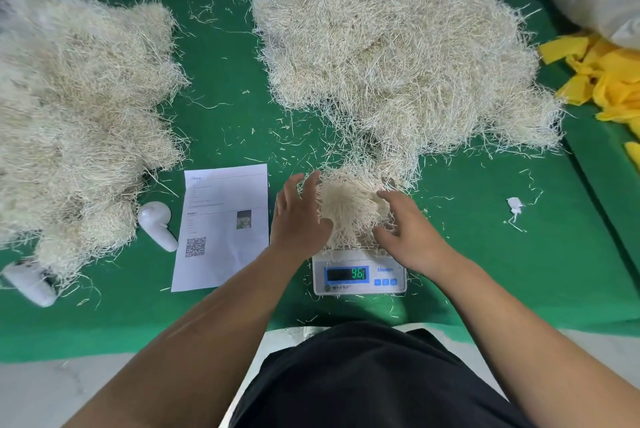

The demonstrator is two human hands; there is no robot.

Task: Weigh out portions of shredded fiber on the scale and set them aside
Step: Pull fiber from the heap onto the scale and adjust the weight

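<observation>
Surface: green felt (221,116) is spread over the whole worktop, littered with stray strands; it is judged to give a plain backing against which loose fiber is easily seen and gathered.
Scale: a small white scale (359,273) is set at the near edge, display turned toward the person so it can be read while the hands work; green digits are lit, reading about 96.
Portion: a tuft of shredded fiber (349,211) lies on the scale's platform, which it hides entirely.
Left hand: the left hand (298,216) is laid against the tuft's left side, fingers straight and slightly spread, nothing pinched.
Right hand: the right hand (403,225) is laid against the right side, fingers loosely bent over the strands; the tuft is cupped between both, apparently to keep it from spilling off or to lift it away.
Paper: a printed sheet (221,230) with a QR code lies just left of the scale, within reading range.
White objects: two white plastic items (157,225) lie further left; their purpose cannot be told.
Left heap: a fiber heap (76,109) fills the left side, probably the weighed portions set aside.
Far heap: the bulk fiber pile (391,47) sits just behind the scale, kept close for drawing from.
Right edge: yellow scraps (609,78) lie well apart.
</observation>
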